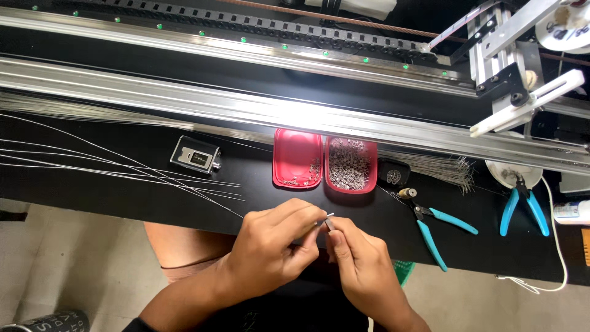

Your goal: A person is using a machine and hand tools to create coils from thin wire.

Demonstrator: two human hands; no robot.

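Metal, thin and short: a small pin (pixel 329 219) is pinched between the fingertips of the left hand (pixel 273 246) and the right hand (pixel 362 261), both grips clenched on it above the black desk (pixel 123 203) edge. Directly beyond the grips lies an open pink case (pixel 324 163) holding small parts. Right of them, teal cutters (pixel 439 230). Left, loose steel wires (pixel 123 166).
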